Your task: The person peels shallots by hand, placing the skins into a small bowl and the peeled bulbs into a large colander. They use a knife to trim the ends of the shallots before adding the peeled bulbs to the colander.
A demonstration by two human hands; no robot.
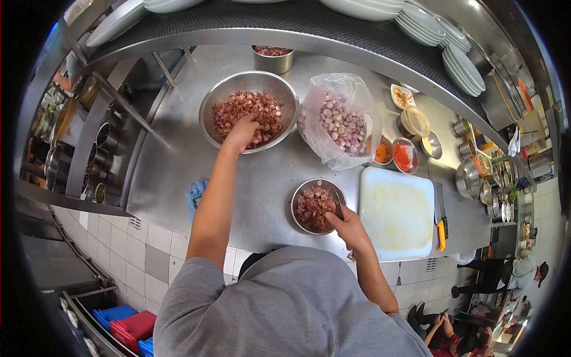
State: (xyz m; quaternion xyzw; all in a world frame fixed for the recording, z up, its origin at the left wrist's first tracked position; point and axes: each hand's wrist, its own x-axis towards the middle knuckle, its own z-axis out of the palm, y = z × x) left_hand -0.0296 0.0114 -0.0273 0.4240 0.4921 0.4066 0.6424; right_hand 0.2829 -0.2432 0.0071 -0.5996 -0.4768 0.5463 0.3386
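Note:
My left hand [242,132] reaches into a large steel bowl [209,102] full of reddish shallots and skins, its fingers closed among them. My right hand [348,225] rests at the right rim of a small steel bowl [295,199] holding peelings, and grips what looks like a small knife with the blade over the bowl. A clear plastic bag [342,119] of peeled shallots stands between the two bowls, to the right of the large one.
A white cutting board [397,211] lies to the right, with an orange-handled knife [441,229] along its far side. Small bowls of condiments [404,156] stand behind it. A blue cloth [194,195] lies at the counter's left. Plates [461,68] are stacked on the shelf above.

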